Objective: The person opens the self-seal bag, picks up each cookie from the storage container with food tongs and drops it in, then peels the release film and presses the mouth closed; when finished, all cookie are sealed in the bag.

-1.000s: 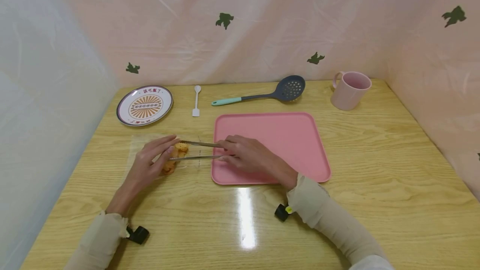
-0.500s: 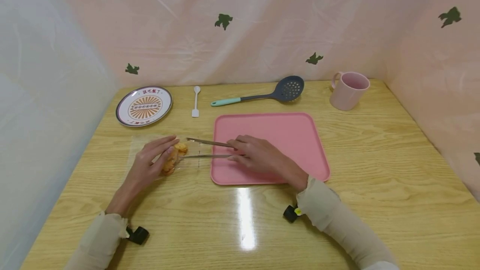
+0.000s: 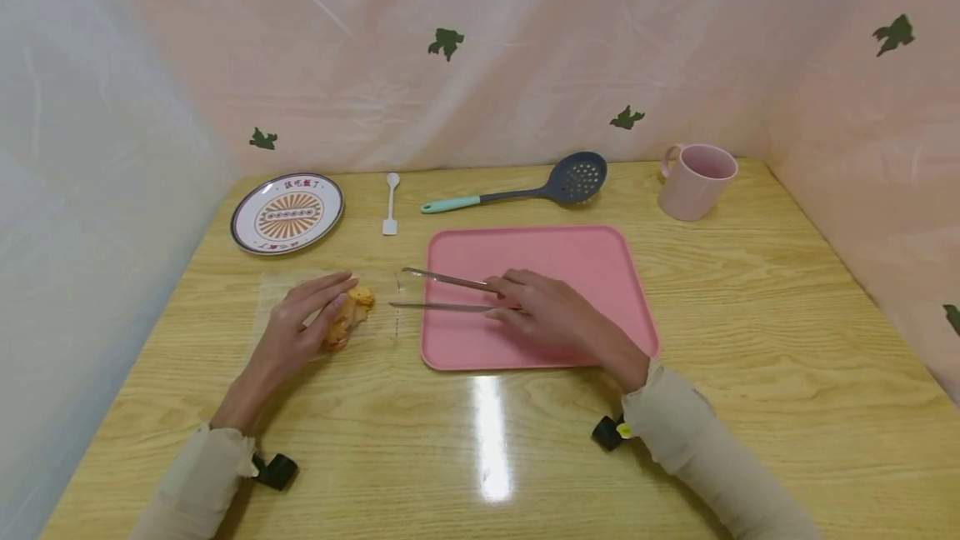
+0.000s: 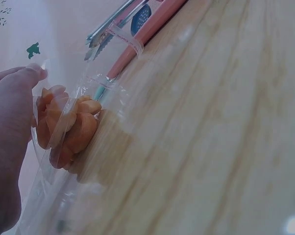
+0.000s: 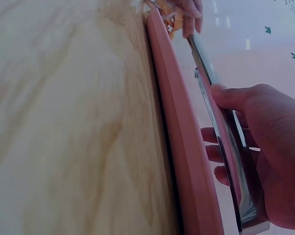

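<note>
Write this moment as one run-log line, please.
left grip: touches clear bag, food inside | right grip: holds open, empty metal tongs

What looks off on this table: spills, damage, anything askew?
Nothing stands out. The orange food pieces sit in the clear bag at the left hand; the right hand grips the tongs. The mug stands upright. No spill or damage visible.

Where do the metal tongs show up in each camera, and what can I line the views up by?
Head: mid-picture, in the right hand, the tongs point left, tips past the tray's left edge.
Left wrist: near the top, left of centre, the tongs slant.
Right wrist: right of centre, the tongs run from upper middle toward the bottom.
Shared landmark: the pink tray.
</note>
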The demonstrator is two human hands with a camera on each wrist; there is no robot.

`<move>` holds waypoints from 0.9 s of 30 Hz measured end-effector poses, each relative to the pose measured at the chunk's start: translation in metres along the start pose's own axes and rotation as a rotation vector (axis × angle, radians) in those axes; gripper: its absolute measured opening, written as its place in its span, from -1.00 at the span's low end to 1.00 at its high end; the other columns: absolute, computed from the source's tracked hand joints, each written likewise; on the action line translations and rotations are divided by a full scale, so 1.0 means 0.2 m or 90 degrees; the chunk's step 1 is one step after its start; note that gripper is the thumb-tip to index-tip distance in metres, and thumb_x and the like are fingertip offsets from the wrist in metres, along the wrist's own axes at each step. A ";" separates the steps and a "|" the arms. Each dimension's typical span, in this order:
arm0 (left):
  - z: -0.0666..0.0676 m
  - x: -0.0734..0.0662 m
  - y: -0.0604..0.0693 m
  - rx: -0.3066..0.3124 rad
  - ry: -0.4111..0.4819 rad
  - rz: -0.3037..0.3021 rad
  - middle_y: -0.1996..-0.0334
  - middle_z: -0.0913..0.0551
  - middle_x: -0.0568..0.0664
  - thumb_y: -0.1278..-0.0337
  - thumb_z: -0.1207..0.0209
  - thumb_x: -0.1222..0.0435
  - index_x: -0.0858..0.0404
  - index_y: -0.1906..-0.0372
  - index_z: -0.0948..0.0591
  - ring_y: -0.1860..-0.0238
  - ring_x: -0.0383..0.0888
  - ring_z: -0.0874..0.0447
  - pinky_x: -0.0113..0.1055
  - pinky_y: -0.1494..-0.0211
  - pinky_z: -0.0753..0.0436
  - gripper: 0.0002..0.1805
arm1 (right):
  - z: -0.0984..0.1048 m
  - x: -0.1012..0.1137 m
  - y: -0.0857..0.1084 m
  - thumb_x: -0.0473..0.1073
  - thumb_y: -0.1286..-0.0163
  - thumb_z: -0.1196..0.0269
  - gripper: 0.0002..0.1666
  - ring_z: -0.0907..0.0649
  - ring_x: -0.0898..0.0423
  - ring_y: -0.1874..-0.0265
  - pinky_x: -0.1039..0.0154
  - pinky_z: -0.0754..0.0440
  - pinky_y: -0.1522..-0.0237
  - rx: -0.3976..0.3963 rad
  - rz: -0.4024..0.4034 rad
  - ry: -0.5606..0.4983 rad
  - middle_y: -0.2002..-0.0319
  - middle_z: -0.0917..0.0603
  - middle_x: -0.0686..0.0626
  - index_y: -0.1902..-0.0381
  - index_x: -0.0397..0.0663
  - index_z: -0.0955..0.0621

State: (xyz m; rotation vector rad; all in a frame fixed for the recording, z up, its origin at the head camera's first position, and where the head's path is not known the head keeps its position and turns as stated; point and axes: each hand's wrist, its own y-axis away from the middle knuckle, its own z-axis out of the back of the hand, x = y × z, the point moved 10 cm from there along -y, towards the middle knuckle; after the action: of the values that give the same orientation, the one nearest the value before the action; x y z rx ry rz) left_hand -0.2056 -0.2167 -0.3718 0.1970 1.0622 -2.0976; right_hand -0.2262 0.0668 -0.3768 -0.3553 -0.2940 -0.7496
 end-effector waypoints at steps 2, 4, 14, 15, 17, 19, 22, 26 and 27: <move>0.00 0.00 0.00 0.003 0.000 0.005 -0.20 -0.66 0.26 -0.46 -0.18 0.44 0.36 -0.22 -0.68 -0.25 0.15 -0.59 -0.43 -0.42 -0.29 -0.68 | 0.02 -0.02 0.02 0.01 -0.52 -0.33 -0.53 -0.60 0.15 0.23 0.15 -0.64 0.17 -0.007 -0.009 -0.001 0.16 -0.65 0.05 -0.25 -0.11 -0.64; 0.00 0.00 0.00 0.002 0.001 0.006 -0.20 -0.67 0.25 -0.45 -0.19 0.46 0.36 -0.21 -0.69 -0.24 0.17 -0.60 -0.43 -0.42 -0.29 -0.68 | 0.04 -0.04 0.05 -0.02 -0.51 -0.34 -0.54 -0.60 0.13 0.22 0.12 -0.64 0.15 -0.014 -0.014 -0.005 0.15 -0.66 0.03 -0.23 -0.13 -0.65; 0.00 -0.03 -0.01 -0.010 0.018 -0.023 -0.21 -0.65 0.26 -0.44 -0.18 0.47 0.40 -0.20 -0.68 -0.19 0.29 -0.59 -0.45 -0.44 -0.26 -0.68 | 0.15 -0.15 0.20 -0.20 -0.45 -0.38 -0.54 -0.63 0.01 0.19 0.00 -0.65 0.08 -0.065 -0.047 -0.003 0.13 -0.67 -0.09 -0.24 -0.26 -0.62; 0.00 -0.02 -0.01 -0.009 0.015 -0.021 -0.21 -0.66 0.26 -0.43 -0.19 0.48 0.40 -0.20 -0.68 -0.19 0.28 -0.59 -0.45 -0.43 -0.27 -0.68 | 0.16 -0.16 0.21 -0.21 -0.44 -0.39 -0.53 -0.64 0.00 0.20 -0.01 -0.66 0.09 -0.073 -0.049 0.000 0.13 -0.67 -0.10 -0.24 -0.27 -0.62; 0.00 -0.02 -0.01 -0.004 0.009 -0.012 -0.20 -0.66 0.27 -0.43 -0.20 0.47 0.40 -0.19 -0.69 -0.20 0.25 -0.60 -0.44 -0.43 -0.28 -0.69 | 0.19 -0.18 0.25 -0.22 -0.41 -0.41 -0.51 -0.64 -0.01 0.23 0.00 -0.66 0.13 -0.088 -0.055 0.005 0.15 -0.67 -0.11 -0.24 -0.28 -0.62; 0.00 -0.01 0.00 -0.001 0.004 -0.004 -0.19 -0.67 0.26 -0.43 -0.20 0.46 0.38 -0.19 -0.69 -0.21 0.21 -0.60 -0.44 -0.42 -0.28 -0.69 | 0.21 -0.20 0.28 -0.23 -0.40 -0.42 -0.51 -0.62 -0.01 0.26 0.02 -0.65 0.18 -0.098 -0.065 0.010 0.19 -0.66 -0.11 -0.23 -0.29 -0.62; 0.00 -0.01 0.00 0.000 0.004 -0.003 -0.20 -0.66 0.27 -0.46 -0.19 0.44 0.38 -0.20 -0.69 -0.22 0.21 -0.60 -0.43 -0.43 -0.29 -0.69 | 0.24 -0.23 0.33 -0.24 -0.40 -0.42 -0.51 -0.58 0.01 0.31 0.06 -0.61 0.27 -0.106 -0.082 0.019 0.24 -0.63 -0.09 -0.23 -0.28 -0.62; 0.00 -0.02 0.00 -0.003 0.009 -0.013 -0.20 -0.66 0.28 -0.46 -0.18 0.43 0.39 -0.20 -0.68 -0.21 0.24 -0.59 -0.43 -0.43 -0.29 -0.69 | 0.27 -0.27 0.39 -0.26 -0.39 -0.42 -0.50 -0.53 0.03 0.35 0.07 -0.57 0.30 -0.112 -0.114 0.018 0.26 -0.60 -0.08 -0.24 -0.27 -0.62; 0.00 -0.02 0.00 -0.004 0.008 -0.016 -0.20 -0.66 0.29 -0.46 -0.18 0.44 0.39 -0.20 -0.68 -0.21 0.24 -0.59 -0.43 -0.43 -0.29 -0.69 | 0.28 -0.28 0.41 -0.27 -0.38 -0.43 -0.50 -0.53 0.02 0.35 0.06 -0.57 0.29 -0.116 -0.121 0.018 0.26 -0.60 -0.09 -0.25 -0.28 -0.61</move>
State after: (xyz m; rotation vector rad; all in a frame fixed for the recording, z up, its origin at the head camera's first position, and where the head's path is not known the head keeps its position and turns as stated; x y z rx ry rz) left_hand -0.2033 -0.2142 -0.3701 0.1963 1.0833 -2.1175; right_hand -0.2146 0.1802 -0.3646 -0.4937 -0.2351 -0.9703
